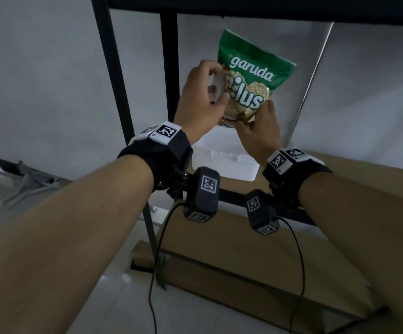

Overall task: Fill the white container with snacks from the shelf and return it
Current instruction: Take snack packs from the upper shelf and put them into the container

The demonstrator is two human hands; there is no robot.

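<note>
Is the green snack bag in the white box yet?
Not yet. Both hands hold the green snack bag upright above the white box.

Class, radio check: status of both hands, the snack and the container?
Left hand and right hand gripping green Garuda Pilus snack bag. Bag above white plastic container, not in. Nothing blocking.

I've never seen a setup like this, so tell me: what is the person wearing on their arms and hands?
Both hands, left hand and right hand, are bare, as are the forearms. Each wrist carries a black wristband topped with white tags printed with square black-and-white codes. A small dark box bearing similar codes hangs under each wrist, with a thin black cable trailing down.
</note>
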